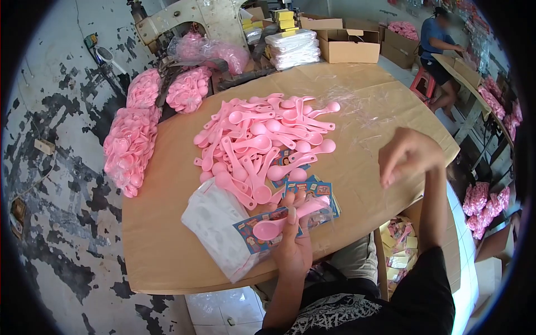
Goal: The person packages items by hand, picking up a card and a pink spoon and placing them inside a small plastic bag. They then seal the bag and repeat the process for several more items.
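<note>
My left hand (293, 243) is closed on a pink spoon (269, 229) and a blue printed card (248, 233) at the table's front edge. Clear plastic shows around the spoon's handle. Beside that hand lies a stack of clear plastic bags (215, 223). More blue printed cards (327, 192) lie just behind the fingers. A large heap of pink spoons (251, 134) covers the middle of the table. My right hand (410, 155) is raised over the table's right side, fingers bent down and together; whether anything is between the fingertips is too small to tell.
Bags of pink spoons (131, 145) hang at the table's left edge. A machine (195, 19), stacked plastic packs (293, 47) and cardboard boxes (349, 49) stand behind. A box of packed items (399, 245) is below the right edge. Another person (438, 47) sits at a far table.
</note>
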Demonstrator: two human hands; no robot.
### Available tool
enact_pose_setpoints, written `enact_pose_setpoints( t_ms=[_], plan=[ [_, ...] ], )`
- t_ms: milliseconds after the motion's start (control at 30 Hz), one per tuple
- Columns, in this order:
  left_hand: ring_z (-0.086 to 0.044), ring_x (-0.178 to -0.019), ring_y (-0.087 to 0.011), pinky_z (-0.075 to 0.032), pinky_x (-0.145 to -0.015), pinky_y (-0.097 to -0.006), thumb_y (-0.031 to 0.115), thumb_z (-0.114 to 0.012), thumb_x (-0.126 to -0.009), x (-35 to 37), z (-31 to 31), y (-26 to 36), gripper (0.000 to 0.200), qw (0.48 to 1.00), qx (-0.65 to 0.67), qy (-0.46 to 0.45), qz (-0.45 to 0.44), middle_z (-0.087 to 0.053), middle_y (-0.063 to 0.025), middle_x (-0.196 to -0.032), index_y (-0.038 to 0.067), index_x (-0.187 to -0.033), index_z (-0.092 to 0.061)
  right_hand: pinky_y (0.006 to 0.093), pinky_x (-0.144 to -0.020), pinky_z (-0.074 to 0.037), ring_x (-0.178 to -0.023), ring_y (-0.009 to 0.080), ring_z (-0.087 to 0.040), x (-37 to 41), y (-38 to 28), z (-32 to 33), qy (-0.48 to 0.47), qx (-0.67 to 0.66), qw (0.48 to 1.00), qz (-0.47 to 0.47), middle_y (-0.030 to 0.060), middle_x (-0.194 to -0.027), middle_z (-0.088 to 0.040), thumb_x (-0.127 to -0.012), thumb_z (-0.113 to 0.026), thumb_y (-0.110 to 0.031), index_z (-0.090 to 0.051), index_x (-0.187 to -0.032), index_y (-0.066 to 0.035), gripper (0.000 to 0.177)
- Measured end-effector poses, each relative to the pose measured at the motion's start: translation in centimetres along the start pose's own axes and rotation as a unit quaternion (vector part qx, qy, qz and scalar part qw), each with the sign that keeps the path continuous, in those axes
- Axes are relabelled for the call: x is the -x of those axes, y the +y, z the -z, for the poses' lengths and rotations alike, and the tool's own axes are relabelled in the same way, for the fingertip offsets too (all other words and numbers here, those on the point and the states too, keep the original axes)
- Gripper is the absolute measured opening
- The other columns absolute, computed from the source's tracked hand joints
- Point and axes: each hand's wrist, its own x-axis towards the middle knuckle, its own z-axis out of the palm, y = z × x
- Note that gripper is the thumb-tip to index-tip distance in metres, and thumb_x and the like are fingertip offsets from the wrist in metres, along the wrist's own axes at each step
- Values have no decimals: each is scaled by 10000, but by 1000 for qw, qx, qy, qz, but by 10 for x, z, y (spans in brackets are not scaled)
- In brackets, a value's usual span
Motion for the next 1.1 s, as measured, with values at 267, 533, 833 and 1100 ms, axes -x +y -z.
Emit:
enact_pose_setpoints(
  t_ms=[267, 533, 833, 1100],
  plan=[
    [-428, -1293, -321, -320, -1113, -499, -33, -509, -926, -1, -7, -5, 449, 1000, -4, -2, -19, -495, -150, -1331, 122, -1321, -361, 308, -836, -511, -1057, 193, -621, 0, -4, -40, 340, 48, 939, -19, 72, -1183, -638, -819, -709, -121, -584, -1220, -72, 423],
    [-478, -1254, -354, -344, -1080, -516, -20, -532, -913, 8, -6, -10, 427, 997, -70, 7, -34, -518, -180, -1314, 138, -1283, -390, 321, -631, -518, -716, 218, -674, -29, -45, -107, 118, -79, 985, 98, 123, -883, -692, -860, -645, -51, -657, -1022, -28, 164],
    [-389, -1329, -349, -329, -1097, -492, 149, -567, -948, 12, 2, -16, 497, 1000, 10, 15, 13, -486, -162, -1363, 139, -1381, -323, 350, -707, -521, -795, 239, -661, -27, -67, -102, 122, 78, 980, 138, 105, -920, -685, -810, -672, -104, -674, -997, -30, 202],
    [-322, -1362, -352, -271, -1124, -492, 178, -721, -821, 7, -27, 4, 841, 975, -207, -62, -60, -279, -222, -1477, 1, -1452, -195, 258, -510, -448, -591, 128, -607, -13, -83, -23, 273, 129, 947, 107, 44, -726, -668, -774, -699, -80, -676, -775, -46, 40]
  ],
)
